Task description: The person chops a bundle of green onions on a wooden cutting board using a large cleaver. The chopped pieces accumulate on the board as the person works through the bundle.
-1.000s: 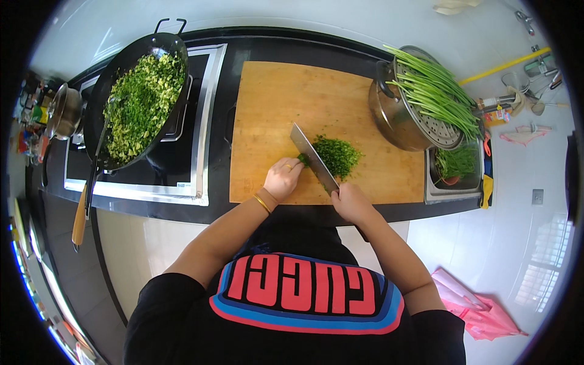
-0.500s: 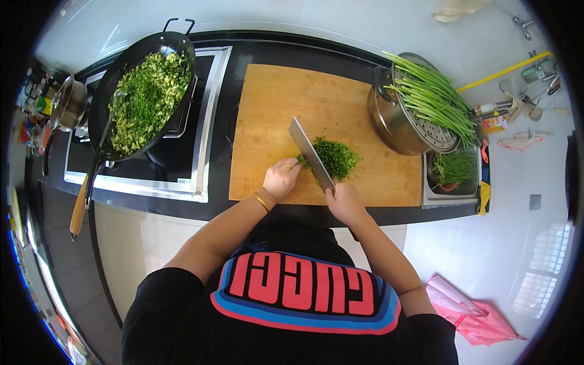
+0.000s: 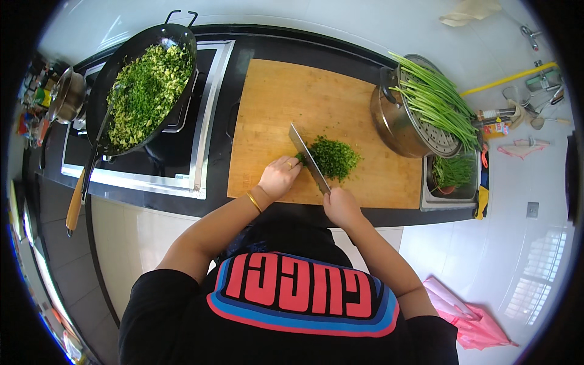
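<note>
On a wooden cutting board my right hand grips the handle of a cleaver, its blade slanting up and to the left. Just left of the blade, the curled fingers of my left hand press on a short end of green chives, mostly hidden by fingers and blade. A pile of finely chopped chives lies right against the blade's other side. Long whole chives rest on a perforated steamer tray over a steel pot, right of the board.
A black wok with chopped greens and yellow bits sits on the stove at left, its wooden-handled spatula jutting past the counter's front edge. More chives lie in the small sink. A lidded saucepan stands far left.
The cleaver has shifted slightly left, closer to my left fingers, and the bit of chives left of the blade shows less. The chopped pile looks a little wider.
</note>
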### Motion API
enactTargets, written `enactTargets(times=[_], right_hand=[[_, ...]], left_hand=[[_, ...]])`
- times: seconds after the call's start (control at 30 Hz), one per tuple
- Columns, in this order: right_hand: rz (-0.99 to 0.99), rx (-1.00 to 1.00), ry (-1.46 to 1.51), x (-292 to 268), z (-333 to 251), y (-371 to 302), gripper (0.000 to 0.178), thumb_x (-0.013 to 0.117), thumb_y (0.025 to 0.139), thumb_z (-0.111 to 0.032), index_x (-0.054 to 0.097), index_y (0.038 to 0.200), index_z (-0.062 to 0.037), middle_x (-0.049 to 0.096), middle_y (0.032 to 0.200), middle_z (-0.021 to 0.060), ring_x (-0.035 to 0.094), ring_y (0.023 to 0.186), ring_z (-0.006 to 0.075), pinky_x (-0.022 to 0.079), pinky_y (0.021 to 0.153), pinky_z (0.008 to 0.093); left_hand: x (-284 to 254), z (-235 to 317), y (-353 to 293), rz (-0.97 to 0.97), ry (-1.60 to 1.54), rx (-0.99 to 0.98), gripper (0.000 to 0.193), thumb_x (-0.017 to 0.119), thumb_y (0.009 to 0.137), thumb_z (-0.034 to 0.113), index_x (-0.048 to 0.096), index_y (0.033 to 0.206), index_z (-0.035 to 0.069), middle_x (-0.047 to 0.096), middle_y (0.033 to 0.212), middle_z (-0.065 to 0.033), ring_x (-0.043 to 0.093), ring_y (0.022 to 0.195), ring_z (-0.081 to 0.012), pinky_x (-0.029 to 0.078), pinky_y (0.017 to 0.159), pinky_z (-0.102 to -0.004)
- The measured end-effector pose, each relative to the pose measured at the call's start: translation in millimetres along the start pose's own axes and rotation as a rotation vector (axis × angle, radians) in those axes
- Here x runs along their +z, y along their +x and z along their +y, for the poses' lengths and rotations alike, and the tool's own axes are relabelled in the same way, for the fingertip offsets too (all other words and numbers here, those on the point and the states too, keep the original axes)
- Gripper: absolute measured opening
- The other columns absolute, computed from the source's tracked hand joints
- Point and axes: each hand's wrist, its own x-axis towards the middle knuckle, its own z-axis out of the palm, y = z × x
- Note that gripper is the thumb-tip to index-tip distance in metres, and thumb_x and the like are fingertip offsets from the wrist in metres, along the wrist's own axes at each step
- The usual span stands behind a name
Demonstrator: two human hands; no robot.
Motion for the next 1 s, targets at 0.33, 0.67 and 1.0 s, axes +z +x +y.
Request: enactTargets(times=[0.33, 0.67, 1.0], right_hand=[[-0.001, -0.005, 0.003, 6, 1, 1, 0.026, 0.050, 0.082, -0.016, 0.056, 0.070, 0.0051, 0.057, 0.065, 0.0271, 0.058, 0.064, 0.0430, 0.047, 0.063, 0.0486], [0.129, 0.014, 0.263, 5, 8, 36, 0.026, 0.051, 0.080, -0.017, 0.059, 0.072, 0.0063, 0.058, 0.069, 0.0272, 0.059, 0.068, 0.0409, 0.047, 0.062, 0.0467], [-0.037, 0.004, -0.018, -6, -2, 2, 0.028, 0.052, 0.082, -0.020, 0.058, 0.073, 0.0057, 0.058, 0.067, 0.0259, 0.058, 0.067, 0.0415, 0.045, 0.061, 0.0461]], left_hand=[[5, -3, -12, 0.096, -0.085, -0.068, 0.017, 0.061, 0.068, 0.000, 0.061, 0.085, -0.001, 0.060, 0.085, -0.0106, 0.058, 0.078, -0.0268, 0.049, 0.067, -0.0343], [4, -3, -7, 0.114, -0.032, -0.006, 0.018, 0.057, 0.066, -0.001, 0.060, 0.084, -0.002, 0.057, 0.085, -0.0095, 0.056, 0.077, -0.0262, 0.048, 0.068, -0.0340], [6, -1, -13, 0.095, -0.025, -0.028, 0.017, 0.057, 0.067, 0.001, 0.060, 0.084, -0.001, 0.055, 0.085, -0.0093, 0.056, 0.078, -0.0252, 0.048, 0.070, -0.0339]])
